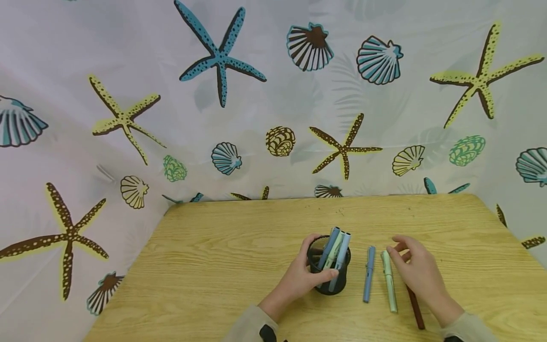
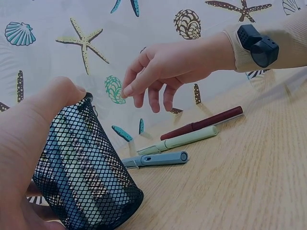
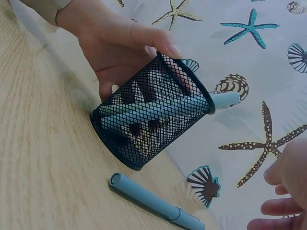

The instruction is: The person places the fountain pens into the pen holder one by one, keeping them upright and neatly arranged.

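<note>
My left hand (image 1: 296, 279) grips a black mesh pen holder (image 2: 98, 167), its thumb over the rim. The holder leans a little in the wrist views. Inside it stand a darker blue pen (image 1: 329, 248), a light green pen (image 1: 334, 251) and a light blue pen (image 1: 343, 251). On the table to its right lie a blue pen (image 1: 369, 275), a light green pen (image 1: 389, 285) and a dark red pen (image 1: 415, 308), side by side. My right hand (image 1: 420, 270) hovers over the green and red pens, fingers loosely bent, holding nothing.
The wooden table (image 1: 222, 251) has its back edge against a white cloth (image 1: 265, 109) printed with starfish and shells. This cloth also hangs along the left and right sides. A dark wrist device (image 2: 259, 45) sits on the right sleeve.
</note>
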### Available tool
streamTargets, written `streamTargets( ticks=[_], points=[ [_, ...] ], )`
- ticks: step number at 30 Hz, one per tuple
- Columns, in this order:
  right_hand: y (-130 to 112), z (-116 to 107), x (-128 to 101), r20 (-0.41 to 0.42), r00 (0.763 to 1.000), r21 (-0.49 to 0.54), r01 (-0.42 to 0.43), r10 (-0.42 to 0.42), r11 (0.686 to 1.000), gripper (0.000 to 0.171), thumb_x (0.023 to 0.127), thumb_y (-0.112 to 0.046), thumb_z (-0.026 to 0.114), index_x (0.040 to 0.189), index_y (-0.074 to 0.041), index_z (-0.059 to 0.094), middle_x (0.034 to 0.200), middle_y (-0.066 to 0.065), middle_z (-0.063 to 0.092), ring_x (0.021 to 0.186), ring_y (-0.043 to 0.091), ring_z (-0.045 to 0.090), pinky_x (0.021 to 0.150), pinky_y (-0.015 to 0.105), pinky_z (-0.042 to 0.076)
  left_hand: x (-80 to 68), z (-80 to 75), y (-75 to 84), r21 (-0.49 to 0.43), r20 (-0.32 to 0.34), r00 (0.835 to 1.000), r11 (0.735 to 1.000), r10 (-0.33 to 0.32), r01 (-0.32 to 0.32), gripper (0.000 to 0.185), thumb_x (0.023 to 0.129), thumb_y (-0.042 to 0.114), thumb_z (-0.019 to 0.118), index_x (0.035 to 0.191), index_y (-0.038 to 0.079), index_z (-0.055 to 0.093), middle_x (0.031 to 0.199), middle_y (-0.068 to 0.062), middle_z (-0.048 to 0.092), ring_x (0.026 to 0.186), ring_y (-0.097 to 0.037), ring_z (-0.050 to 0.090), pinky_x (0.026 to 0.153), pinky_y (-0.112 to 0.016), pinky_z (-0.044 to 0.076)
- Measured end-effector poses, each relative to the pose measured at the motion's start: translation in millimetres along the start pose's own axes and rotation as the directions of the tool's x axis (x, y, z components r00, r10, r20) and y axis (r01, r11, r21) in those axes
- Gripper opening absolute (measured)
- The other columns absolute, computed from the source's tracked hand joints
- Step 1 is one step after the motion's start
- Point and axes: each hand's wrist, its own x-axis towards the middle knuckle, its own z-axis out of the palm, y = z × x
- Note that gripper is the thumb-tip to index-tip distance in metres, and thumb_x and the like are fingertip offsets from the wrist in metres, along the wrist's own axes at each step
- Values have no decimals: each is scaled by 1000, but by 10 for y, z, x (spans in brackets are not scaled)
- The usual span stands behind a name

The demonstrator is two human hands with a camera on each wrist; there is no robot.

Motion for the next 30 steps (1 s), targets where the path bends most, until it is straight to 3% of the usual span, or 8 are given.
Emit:
streamTargets(
  ticks=[8,16,22,30],
  points=[
    [44,-72,-9,63,995,-38,-73,75,997,42,94,-28,56,122,3,53,96,14,61,69,19,59,52,30,44,-4,-8,3,5,2,1000,1000,2,-2,75,80,38,71,136,50,23,134,-11,35,99,-22,53,72,-37,50],
    [118,-91,-18,103,989,-94,-97,107,991,40,92,-26,58,116,6,55,93,15,60,71,21,59,54,32,45,4,-11,-21,-2,4,1000,1000,-4,4,74,80,37,72,135,51,24,133,-9,36,98,-22,54,70,-37,50],
    [149,-114,-11,171,971,-153,-143,169,978,44,92,-27,57,116,9,54,94,19,60,77,28,59,60,40,46,7,-11,-20,-16,9,1000,1000,-3,3,74,81,36,72,135,50,24,130,-7,39,99,-22,54,72,-37,50],
    [200,-131,-1,229,948,-186,-181,221,966,46,92,-27,58,112,14,52,88,20,62,75,28,59,60,41,47,12,-8,-14,-15,9,1000,1000,-7,7,74,81,37,72,135,50,24,129,-7,39,99,-22,54,72,-38,50]
  ],
)
